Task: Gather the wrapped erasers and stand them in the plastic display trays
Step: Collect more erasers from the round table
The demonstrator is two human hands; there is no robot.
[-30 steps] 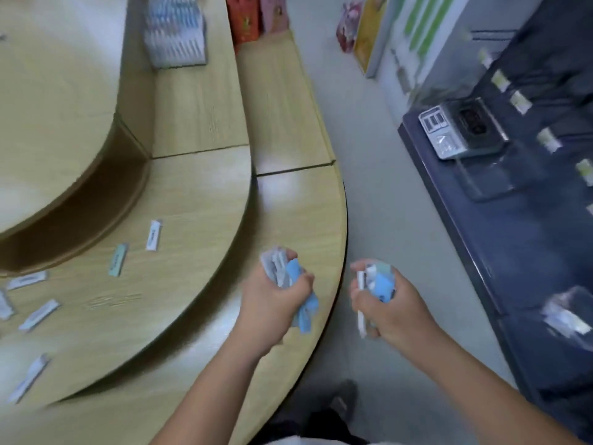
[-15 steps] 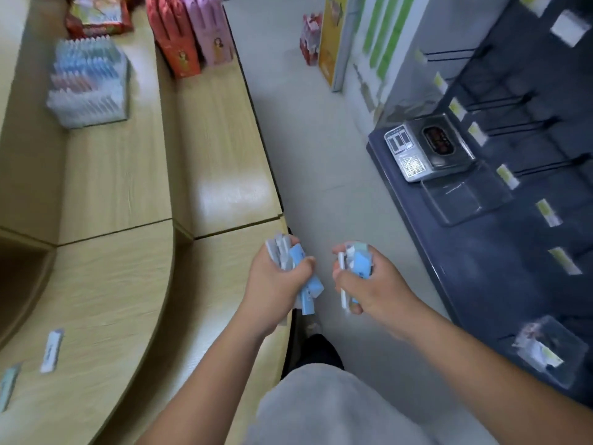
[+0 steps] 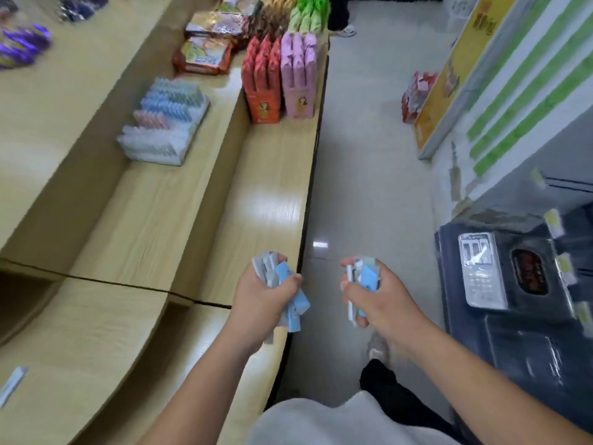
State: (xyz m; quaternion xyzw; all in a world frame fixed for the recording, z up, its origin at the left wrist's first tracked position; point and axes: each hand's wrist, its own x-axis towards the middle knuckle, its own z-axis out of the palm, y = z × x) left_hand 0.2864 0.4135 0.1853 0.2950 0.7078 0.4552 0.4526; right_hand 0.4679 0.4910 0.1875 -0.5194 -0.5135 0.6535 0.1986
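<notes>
My left hand [image 3: 260,298] is closed around a bunch of wrapped erasers [image 3: 282,277], blue and grey, over the front edge of the lowest wooden shelf. My right hand [image 3: 378,297] grips another bunch of wrapped erasers [image 3: 364,277] above the floor aisle, a short gap from the left hand. The plastic display tray [image 3: 165,128], filled with rows of standing erasers, sits on the middle shelf tier, far ahead and to the left. One loose wrapped eraser [image 3: 11,385] lies on the curved shelf at the bottom left.
Red and pink boxes [image 3: 279,78] stand on the lowest shelf tier [image 3: 266,194] ahead. Snack packets [image 3: 205,54] lie behind the tray. A dark counter [image 3: 513,332] with a weighing scale [image 3: 481,271] is on the right. A grey floor aisle [image 3: 369,175] runs between.
The view has swung forward along the shelves; the tray and boxes now appear closer. Both hands still hold their bunches of erasers at about the same spacing.
</notes>
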